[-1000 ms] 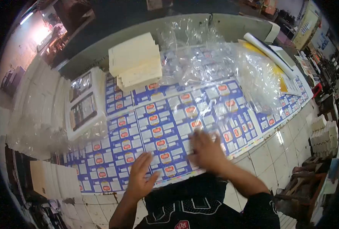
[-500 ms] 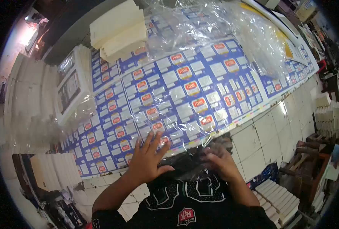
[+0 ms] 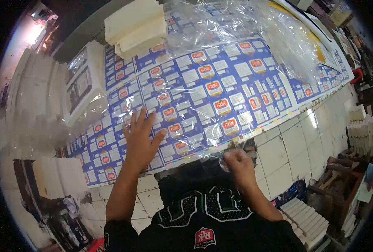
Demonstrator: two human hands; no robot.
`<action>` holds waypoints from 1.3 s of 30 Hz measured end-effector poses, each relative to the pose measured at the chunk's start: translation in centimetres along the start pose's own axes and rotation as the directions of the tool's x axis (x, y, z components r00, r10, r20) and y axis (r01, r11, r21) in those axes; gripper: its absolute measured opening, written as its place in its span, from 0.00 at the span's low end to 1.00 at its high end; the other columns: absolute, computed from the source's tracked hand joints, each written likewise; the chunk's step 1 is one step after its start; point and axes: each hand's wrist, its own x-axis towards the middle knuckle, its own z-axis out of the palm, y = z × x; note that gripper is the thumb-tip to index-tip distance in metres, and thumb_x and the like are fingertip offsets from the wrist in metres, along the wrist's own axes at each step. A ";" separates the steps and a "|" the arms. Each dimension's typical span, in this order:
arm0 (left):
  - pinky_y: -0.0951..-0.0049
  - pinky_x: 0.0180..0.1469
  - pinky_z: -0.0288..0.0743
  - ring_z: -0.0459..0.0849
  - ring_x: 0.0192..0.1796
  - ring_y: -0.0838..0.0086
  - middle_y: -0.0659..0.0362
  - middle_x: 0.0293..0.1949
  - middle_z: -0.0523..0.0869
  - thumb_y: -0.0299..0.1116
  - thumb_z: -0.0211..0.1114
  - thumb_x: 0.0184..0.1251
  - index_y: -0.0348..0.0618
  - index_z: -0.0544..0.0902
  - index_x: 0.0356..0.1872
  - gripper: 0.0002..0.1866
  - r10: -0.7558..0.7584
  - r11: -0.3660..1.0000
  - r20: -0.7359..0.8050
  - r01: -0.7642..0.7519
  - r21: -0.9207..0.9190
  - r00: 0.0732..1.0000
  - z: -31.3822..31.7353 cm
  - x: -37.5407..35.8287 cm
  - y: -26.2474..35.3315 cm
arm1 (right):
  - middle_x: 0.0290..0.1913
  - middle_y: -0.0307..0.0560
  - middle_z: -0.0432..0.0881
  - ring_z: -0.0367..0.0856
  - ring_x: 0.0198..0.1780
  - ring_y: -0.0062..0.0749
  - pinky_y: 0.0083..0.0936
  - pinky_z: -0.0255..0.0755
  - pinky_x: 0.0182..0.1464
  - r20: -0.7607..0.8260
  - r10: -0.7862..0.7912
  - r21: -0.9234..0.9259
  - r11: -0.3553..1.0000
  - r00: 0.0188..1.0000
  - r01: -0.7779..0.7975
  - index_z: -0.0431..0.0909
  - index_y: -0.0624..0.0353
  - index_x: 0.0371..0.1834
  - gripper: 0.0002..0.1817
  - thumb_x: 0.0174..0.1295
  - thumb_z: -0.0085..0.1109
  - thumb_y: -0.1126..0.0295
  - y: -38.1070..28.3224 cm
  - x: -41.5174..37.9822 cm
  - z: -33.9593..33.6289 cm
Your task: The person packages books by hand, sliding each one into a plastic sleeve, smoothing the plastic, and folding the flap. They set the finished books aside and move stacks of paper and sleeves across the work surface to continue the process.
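Printed sheets (image 3: 190,96) in blue with red labels cover the work table, and clear plastic film (image 3: 169,140) lies over their near part. My left hand (image 3: 141,136) rests palm down on the film, its fingers spread. At the table's near edge, my right hand (image 3: 240,166) is closed in a pinch on the edge of the film, which hangs a little over the border there. The fingertips of the right hand are partly hidden.
A plastic-wrapped stack (image 3: 83,88) stands at the left, beside tall piles of paper (image 3: 31,96). Cream paper blocks (image 3: 136,27) sit at the back. Crumpled clear plastic (image 3: 287,54) lies at the back right. More paper stacks (image 3: 306,220) are at the lower right.
My left hand has slid left and away from me over the film, its fingers still spread. The right hand has shifted slightly and its fingers now look pinched together.
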 end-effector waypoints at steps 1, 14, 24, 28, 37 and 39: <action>0.30 0.71 0.33 0.49 0.78 0.45 0.45 0.75 0.57 0.58 0.56 0.69 0.42 0.69 0.69 0.36 -0.034 0.999 0.036 0.033 0.015 0.999 -0.3 0.0 0.1 | 0.29 0.37 0.81 0.77 0.32 0.19 0.17 0.71 0.35 0.011 -0.018 0.096 0.995 1.000 0.016 0.79 0.61 0.37 0.09 0.66 0.63 0.67 -1.5 -0.9 1.1; 0.34 0.70 0.40 0.52 0.76 0.47 0.45 0.72 0.62 0.58 0.57 0.68 0.44 0.75 0.65 0.33 -0.049 0.982 -0.080 0.063 0.180 0.996 -1.2 -0.1 0.7 | 0.27 0.39 0.82 0.77 0.27 0.21 0.19 0.70 0.30 0.030 -0.023 0.023 0.999 0.999 0.022 0.81 0.61 0.33 0.12 0.66 0.63 0.62 -0.4 -0.9 0.4; 0.57 0.49 0.69 0.82 0.42 0.57 0.51 0.35 0.85 0.52 0.71 0.57 0.41 0.86 0.35 0.21 0.370 0.870 -0.044 -0.363 -0.335 0.928 -1.6 -1.8 8.8 | 0.27 0.40 0.82 0.77 0.29 0.18 0.19 0.69 0.30 0.113 -0.221 -0.136 0.962 0.969 0.235 0.77 0.62 0.28 0.09 0.60 0.68 0.71 -4.6 -1.6 4.1; 0.60 0.44 0.74 0.84 0.36 0.57 0.56 0.31 0.87 0.44 0.66 0.64 0.46 0.88 0.33 0.13 0.389 0.775 0.069 -0.286 -0.564 0.919 -1.2 0.4 5.6 | 0.23 0.41 0.81 0.78 0.24 0.20 0.19 0.70 0.27 0.182 -0.177 -0.128 0.971 0.967 0.202 0.74 0.62 0.28 0.10 0.59 0.68 0.72 -5.5 1.5 5.1; 0.44 0.72 0.49 0.57 0.75 0.47 0.44 0.73 0.62 0.62 0.65 0.59 0.42 0.57 0.75 0.50 0.216 0.969 -0.309 -0.243 -0.052 0.926 -4.5 3.4 3.8 | 0.40 0.55 0.80 0.80 0.39 0.31 0.28 0.77 0.38 0.446 -0.601 -0.586 0.364 0.664 0.724 0.69 0.64 0.51 0.17 0.63 0.61 0.70 -8.2 7.5 9.3; 0.44 0.75 0.43 0.50 0.78 0.49 0.44 0.76 0.56 0.64 0.67 0.55 0.40 0.55 0.75 0.55 0.083 0.996 -0.056 -0.081 0.044 0.995 -0.6 4.9 0.1 | 0.53 0.50 0.72 0.78 0.42 0.32 0.28 0.76 0.42 0.220 -0.537 -0.290 0.761 0.814 0.580 0.56 0.57 0.72 0.38 0.59 0.64 0.74 -8.7 7.3 8.6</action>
